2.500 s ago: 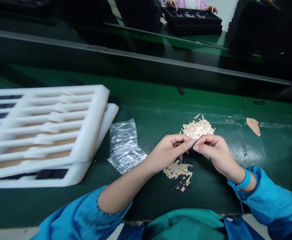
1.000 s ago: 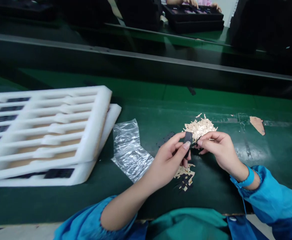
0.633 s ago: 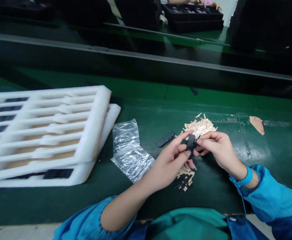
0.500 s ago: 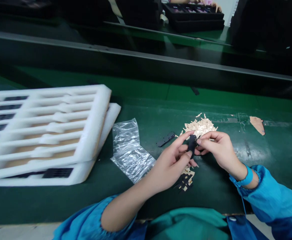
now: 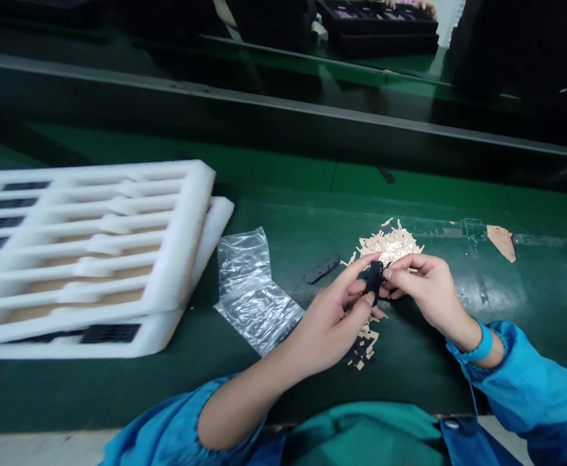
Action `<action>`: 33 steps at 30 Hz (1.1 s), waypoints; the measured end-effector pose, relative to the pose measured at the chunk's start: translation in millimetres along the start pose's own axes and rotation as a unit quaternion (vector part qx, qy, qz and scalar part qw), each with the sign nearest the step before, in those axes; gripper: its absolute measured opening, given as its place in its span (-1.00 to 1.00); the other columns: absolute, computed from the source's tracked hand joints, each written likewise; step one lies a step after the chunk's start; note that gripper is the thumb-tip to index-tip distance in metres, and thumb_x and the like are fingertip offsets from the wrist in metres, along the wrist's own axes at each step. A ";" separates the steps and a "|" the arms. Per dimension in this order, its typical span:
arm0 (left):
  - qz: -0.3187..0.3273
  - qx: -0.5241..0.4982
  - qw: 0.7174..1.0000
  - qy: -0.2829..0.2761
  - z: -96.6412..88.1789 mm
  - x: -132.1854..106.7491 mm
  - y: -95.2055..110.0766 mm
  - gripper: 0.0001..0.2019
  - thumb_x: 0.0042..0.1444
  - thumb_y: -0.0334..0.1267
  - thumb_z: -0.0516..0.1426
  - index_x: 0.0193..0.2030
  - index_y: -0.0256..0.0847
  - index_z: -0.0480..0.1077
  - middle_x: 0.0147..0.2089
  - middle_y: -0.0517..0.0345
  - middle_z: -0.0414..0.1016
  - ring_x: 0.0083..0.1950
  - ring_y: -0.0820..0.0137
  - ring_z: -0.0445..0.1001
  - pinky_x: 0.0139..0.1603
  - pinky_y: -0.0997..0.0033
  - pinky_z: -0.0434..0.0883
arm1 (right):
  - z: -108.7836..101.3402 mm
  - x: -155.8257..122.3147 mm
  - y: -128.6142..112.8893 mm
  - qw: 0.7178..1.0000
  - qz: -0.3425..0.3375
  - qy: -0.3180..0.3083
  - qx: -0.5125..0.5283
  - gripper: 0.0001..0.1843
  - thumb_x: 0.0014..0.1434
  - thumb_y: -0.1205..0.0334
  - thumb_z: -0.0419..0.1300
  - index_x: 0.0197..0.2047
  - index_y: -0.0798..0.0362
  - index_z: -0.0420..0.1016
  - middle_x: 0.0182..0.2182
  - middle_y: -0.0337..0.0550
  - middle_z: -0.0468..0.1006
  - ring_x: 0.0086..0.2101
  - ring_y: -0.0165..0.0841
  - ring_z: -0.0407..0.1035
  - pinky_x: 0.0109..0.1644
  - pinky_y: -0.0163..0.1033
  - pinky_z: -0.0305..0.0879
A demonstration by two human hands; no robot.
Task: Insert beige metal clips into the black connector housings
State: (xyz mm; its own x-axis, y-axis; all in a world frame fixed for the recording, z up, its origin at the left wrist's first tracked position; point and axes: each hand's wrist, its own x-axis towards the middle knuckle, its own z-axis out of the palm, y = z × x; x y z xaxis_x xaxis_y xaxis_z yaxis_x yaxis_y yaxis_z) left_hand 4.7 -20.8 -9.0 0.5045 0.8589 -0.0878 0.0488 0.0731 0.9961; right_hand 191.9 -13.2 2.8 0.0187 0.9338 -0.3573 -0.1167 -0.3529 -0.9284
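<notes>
A small dark oblong part (image 5: 373,279) is gripped between the thumb and fingers of my left hand (image 5: 334,318), held up over the table. My right hand (image 5: 422,285) has thumb and forefinger pinched at the part's upper right edge; whatever is between those fingertips is too small to make out. Just behind both hands lies a pile of small pale flat pieces (image 5: 391,243). Another dark oblong part (image 5: 322,268) rests on the table left of the pile. Below my left fingers are a few black and pale scraps (image 5: 361,353), partly covered by the hand.
White foam trays (image 5: 191,246) with slots, some holding black parts, are stacked at the left. A clear plastic bag (image 5: 259,291) lies beside them. A brown scrap (image 5: 501,243) is on the right. Beyond a rail, another person's hands are over a black box (image 5: 380,32).
The view has shifted slightly. Both hands keep nearly the same place and hold on the dark part, with no clear change otherwise.
</notes>
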 end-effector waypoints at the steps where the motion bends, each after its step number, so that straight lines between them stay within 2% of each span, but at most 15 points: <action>1: 0.001 0.002 1.000 0.000 -0.1 0.2 -0.1 -0.43 0.38 -0.34 0.04 0.50 -0.12 0.11 -0.14 0.12 0.59 -0.22 0.33 0.69 -0.10 0.26 0.58 | 0.3 0.0 0.1 1.000 -0.002 0.001 -0.001 -0.85 -0.02 0.17 0.46 -0.45 0.06 0.64 -0.57 -0.18 0.65 -0.50 -0.33 0.59 -0.42 -0.31 0.45; 8: -0.016 0.012 1.000 0.004 -0.7 -0.5 0.7 -0.44 0.39 -0.32 0.03 0.50 -0.13 0.11 -0.09 0.05 0.63 -0.21 0.30 0.69 -0.09 0.21 0.58 | 1.3 -1.4 -1.5 1.000 -0.013 0.008 -0.005 -0.88 -0.02 0.20 0.44 -0.47 0.04 0.63 -0.57 -0.18 0.65 -0.50 -0.32 0.57 -0.41 -0.27 0.46; 20: -0.025 0.016 1.000 0.002 0.3 -2.8 5.0 -0.44 0.38 -0.32 0.03 0.50 -0.16 0.11 -0.13 0.10 0.60 -0.18 0.32 0.70 -0.05 0.27 0.58 | 0.5 -1.7 -1.5 1.000 -0.007 0.004 -0.010 -0.84 -0.01 0.16 0.46 -0.46 0.05 0.63 -0.57 -0.17 0.65 -0.50 -0.32 0.58 -0.42 -0.28 0.46; 33: -0.017 0.013 1.000 0.006 -0.5 -2.4 3.8 -0.45 0.39 -0.31 0.03 0.49 -0.12 0.14 -0.14 0.11 0.60 -0.19 0.30 0.70 -0.05 0.22 0.59 | 0.6 -1.6 -1.5 1.000 -0.012 -0.004 -0.024 -0.82 -0.02 0.16 0.48 -0.44 0.04 0.61 -0.55 -0.21 0.62 -0.49 -0.32 0.58 -0.42 -0.27 0.47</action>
State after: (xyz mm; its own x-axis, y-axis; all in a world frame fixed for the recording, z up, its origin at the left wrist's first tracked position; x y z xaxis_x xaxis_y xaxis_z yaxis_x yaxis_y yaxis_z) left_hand 3.3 -22.3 -5.0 0.4920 0.8621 -0.1211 0.0885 0.0888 0.9921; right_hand 191.4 -14.1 4.8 0.0125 0.9423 -0.3344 -0.0683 -0.3328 -0.9405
